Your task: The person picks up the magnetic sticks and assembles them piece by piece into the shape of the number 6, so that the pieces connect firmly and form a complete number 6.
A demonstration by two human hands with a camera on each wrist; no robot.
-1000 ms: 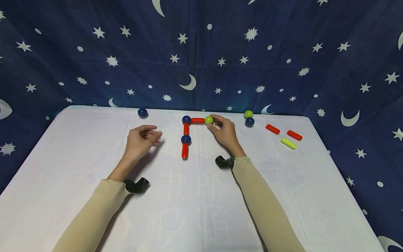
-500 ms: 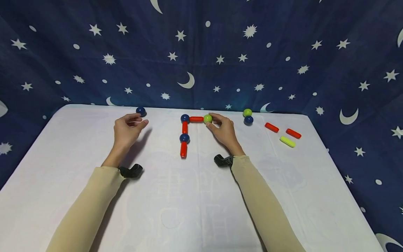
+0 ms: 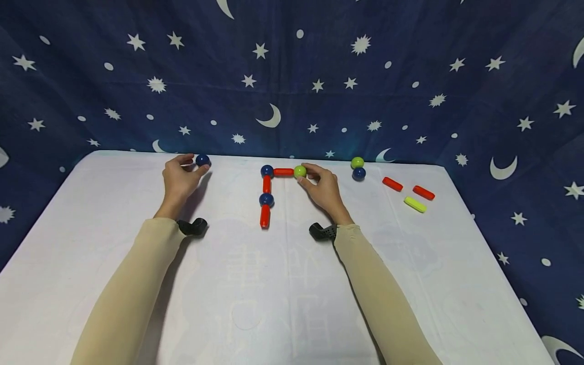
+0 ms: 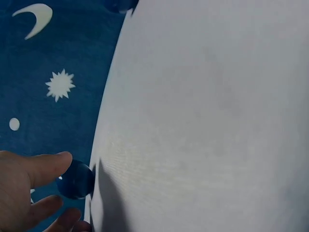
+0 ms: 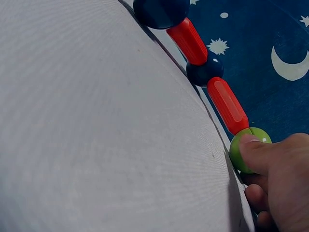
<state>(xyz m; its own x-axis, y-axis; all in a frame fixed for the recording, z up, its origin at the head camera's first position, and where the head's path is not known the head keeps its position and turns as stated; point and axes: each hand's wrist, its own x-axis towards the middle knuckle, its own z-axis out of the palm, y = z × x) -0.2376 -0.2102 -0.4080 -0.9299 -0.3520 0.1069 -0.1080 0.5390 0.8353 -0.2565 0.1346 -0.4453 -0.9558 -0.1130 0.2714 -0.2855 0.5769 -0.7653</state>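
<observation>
My left hand [image 3: 179, 178] reaches round a loose dark blue ball [image 3: 203, 160] by the table's back edge. Thumb and forefinger lie at opposite sides of this ball [image 4: 76, 180] in the left wrist view. My right hand [image 3: 325, 190] pinches a green ball [image 3: 299, 172], its thumb across the front in the right wrist view. That ball sits at the end of a red rod [image 5: 228, 106]. The rod joins a blue corner ball [image 3: 266, 171], from which a red rod [image 3: 266, 184], another blue ball [image 3: 266, 199] and a last red rod [image 3: 264, 217] run toward me.
Right of my right hand, a second green ball [image 3: 357, 162] stands against a blue ball [image 3: 359, 174]. Farther right lie two red rods [image 3: 392, 184] and a yellow-green rod [image 3: 415, 204]. A starry blue cloth [image 3: 292, 76] hangs behind the white table [image 3: 274, 284].
My left hand has moved forward and left to the loose blue ball, its thumb and fingers now around it. The right hand keeps its hold on the green ball.
</observation>
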